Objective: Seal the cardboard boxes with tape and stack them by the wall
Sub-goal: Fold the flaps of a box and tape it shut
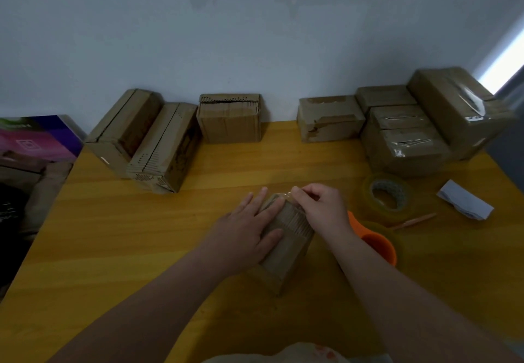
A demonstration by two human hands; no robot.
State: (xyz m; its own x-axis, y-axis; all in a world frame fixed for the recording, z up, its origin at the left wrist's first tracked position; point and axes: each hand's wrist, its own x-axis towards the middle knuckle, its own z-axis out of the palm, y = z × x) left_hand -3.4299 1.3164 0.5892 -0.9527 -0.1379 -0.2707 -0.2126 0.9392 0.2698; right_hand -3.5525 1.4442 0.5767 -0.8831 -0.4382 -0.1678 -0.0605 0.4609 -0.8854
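Note:
A small cardboard box (286, 252) stands on the yellow wooden table (141, 235) in front of me. My left hand (249, 229) lies flat on its left top with straight fingers. My right hand (320, 206) has its fingers curled at the box's far top edge and pinches a strip of clear tape (283, 194) there. A clear tape roll (388, 195) lies to the right of my hands. A second tape roll on an orange dispenser (377, 243) sits by my right wrist. Taped boxes (411, 135) are stacked by the wall at the right.
Untaped boxes stand by the wall: two at the left (147, 141), one in the middle (229, 118), one torn (329, 118) right of it. A folded white paper (465, 201) and a thin stick (414, 221) lie at the right. A purple carton (39, 135) sits beyond the table's left edge.

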